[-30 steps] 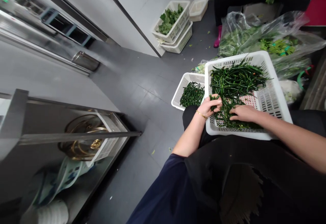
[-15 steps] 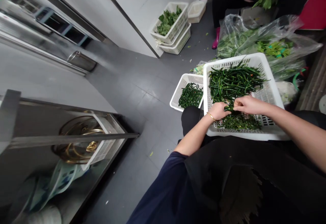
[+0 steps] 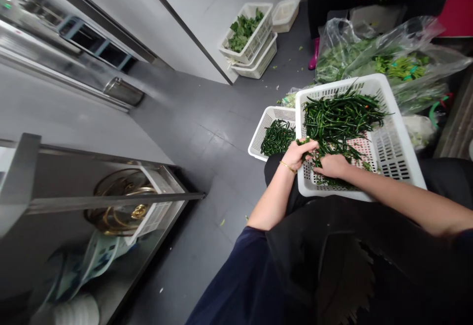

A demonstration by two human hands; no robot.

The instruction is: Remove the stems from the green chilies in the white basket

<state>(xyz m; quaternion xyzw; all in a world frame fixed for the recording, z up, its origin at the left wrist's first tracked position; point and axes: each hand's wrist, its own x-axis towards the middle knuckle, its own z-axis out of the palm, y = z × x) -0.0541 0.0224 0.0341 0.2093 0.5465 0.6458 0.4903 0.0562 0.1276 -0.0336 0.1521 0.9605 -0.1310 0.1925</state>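
Note:
A large white perforated basket (image 3: 401, 133) rests on my lap. In its far half lies a heap of long green chillies (image 3: 340, 113), and smaller green bits lie along the near left side. My left hand (image 3: 296, 153), with a gold bracelet at the wrist, is closed round a few green chillies (image 3: 303, 141) over the basket's left rim. My right hand (image 3: 334, 165) reaches down among the green pieces by the near left corner. Its fingers are curled, and whatever they grip is hidden.
A smaller white basket of green chillies (image 3: 278, 138) sits on the floor at left. Beyond are stacked baskets with leafy greens (image 3: 246, 32), plastic bags of greens (image 3: 402, 66) and a person with a pink boot (image 3: 314, 54). A metal shelf (image 3: 111, 202) stands left.
Both hands were together over the basket's middle. My left hand has moved left to the rim with the chillies, and my right hand has moved left and down into the green pieces.

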